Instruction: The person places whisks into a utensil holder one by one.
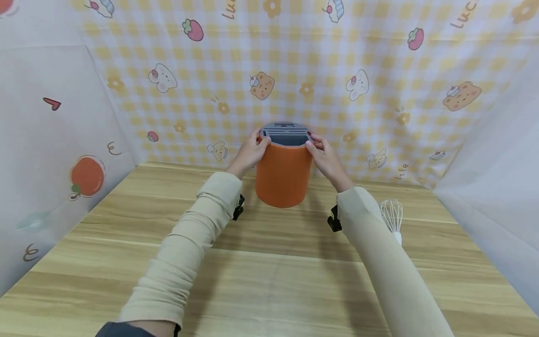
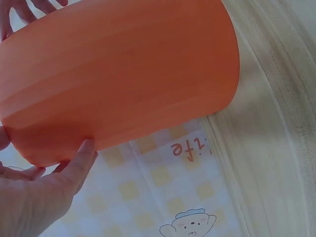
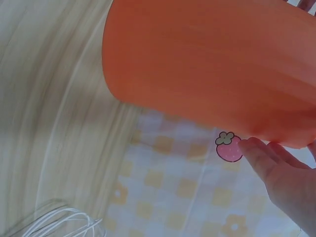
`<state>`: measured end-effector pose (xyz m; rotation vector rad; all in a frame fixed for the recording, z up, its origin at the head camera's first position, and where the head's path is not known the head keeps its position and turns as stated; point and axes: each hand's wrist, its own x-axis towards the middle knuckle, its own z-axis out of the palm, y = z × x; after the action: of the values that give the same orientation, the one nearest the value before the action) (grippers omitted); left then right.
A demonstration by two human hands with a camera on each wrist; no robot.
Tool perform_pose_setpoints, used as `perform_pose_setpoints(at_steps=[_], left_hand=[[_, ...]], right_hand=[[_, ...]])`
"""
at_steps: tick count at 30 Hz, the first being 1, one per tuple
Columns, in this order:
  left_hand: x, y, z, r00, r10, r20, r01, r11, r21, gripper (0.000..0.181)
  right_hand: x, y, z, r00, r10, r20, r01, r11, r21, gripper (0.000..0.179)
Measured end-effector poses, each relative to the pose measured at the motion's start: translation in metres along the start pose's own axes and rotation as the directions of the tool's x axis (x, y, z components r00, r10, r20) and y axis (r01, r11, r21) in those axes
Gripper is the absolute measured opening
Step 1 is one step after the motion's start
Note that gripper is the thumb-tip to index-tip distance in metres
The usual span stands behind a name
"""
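Observation:
An orange, round utensil holder (image 1: 284,175) with a grey slotted top (image 1: 286,128) is between my two hands near the back of the table. My left hand (image 1: 251,150) grips its rim at the left, thumb on the front and fingers along the side. At the right of the rim, my right hand (image 1: 326,159) holds it the same way. The orange wall (image 2: 123,74) fills much of the left wrist view, and also of the right wrist view (image 3: 207,59). Whether its base touches the table cannot be told. The holder's far side is hidden.
A white-handled whisk (image 1: 393,217) lies on the wood-grain table (image 1: 269,290), right of my right forearm. Its wires (image 3: 64,224) show at the bottom of the right wrist view. A checked cloth (image 1: 227,84) hangs behind the table, with pale cloth at both sides.

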<state>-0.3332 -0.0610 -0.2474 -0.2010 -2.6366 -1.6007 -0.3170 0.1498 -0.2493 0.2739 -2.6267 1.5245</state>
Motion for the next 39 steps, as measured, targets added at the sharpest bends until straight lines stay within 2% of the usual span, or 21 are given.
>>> perform_pose_setpoints(at_steps=[10, 17, 24, 35, 39], left_hand=[[0.001, -0.002, 0.001, 0.998, 0.056, 0.011, -0.056, 0.998, 0.002, 0.056], [-0.001, -0.005, 0.002, 0.997, 0.077, 0.025, -0.078, 0.996, 0.039, 0.057], [-0.007, -0.008, 0.007, 0.988, 0.152, 0.001, -0.152, 0.987, 0.05, 0.056], [-0.023, -0.011, 0.012, 0.984, 0.179, 0.002, -0.179, 0.982, 0.053, 0.058], [-0.029, -0.011, 0.015, 0.983, 0.181, -0.006, -0.181, 0.982, 0.052, 0.058]], right_hand=[[-0.001, 0.007, -0.005, 0.999, -0.027, 0.024, 0.026, 0.999, 0.027, 0.059], [-0.003, 0.012, -0.006, 0.998, -0.052, 0.046, 0.05, 0.998, 0.047, 0.058], [-0.009, 0.017, -0.008, 0.999, -0.052, 0.011, 0.051, 0.996, 0.078, 0.055], [-0.026, 0.023, -0.011, 0.996, -0.084, -0.027, 0.087, 0.991, 0.103, 0.05], [-0.033, 0.025, -0.011, 0.995, -0.095, -0.041, 0.1, 0.985, 0.143, 0.048]])
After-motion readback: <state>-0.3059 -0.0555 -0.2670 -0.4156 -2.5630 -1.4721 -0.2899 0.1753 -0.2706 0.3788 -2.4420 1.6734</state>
